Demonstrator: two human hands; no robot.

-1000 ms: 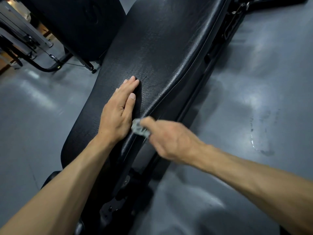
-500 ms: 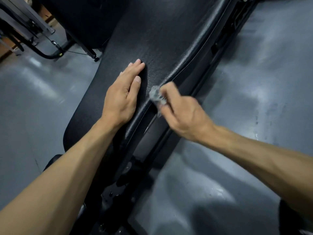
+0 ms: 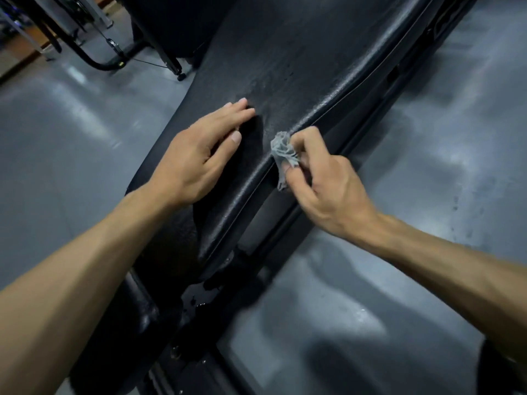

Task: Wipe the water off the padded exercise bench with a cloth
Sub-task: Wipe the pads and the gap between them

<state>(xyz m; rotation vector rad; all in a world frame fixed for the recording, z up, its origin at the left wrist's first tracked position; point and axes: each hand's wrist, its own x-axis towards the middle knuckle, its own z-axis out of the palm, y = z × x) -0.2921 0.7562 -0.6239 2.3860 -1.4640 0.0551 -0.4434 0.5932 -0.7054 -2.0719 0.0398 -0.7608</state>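
Observation:
The black padded bench point(image 3: 299, 61) runs diagonally from the lower left to the upper right. Its textured surface glistens with fine droplets near the middle. My left hand point(image 3: 199, 155) lies flat on the pad with straight fingers. My right hand point(image 3: 322, 178) pinches a small crumpled grey cloth point(image 3: 282, 151) and presses it against the pad's right edge seam, just right of my left hand.
The bench's black metal frame point(image 3: 285, 223) runs under the right edge, with a bracket point(image 3: 199, 297) near me. Grey glossy floor point(image 3: 427, 138) lies on both sides, with wet spots at the right. Another black machine and its tube legs point(image 3: 94, 58) stand at the upper left.
My right hand with the cloth has slid up along the bench's right edge seam, away from me. My left hand has stayed flat on the pad.

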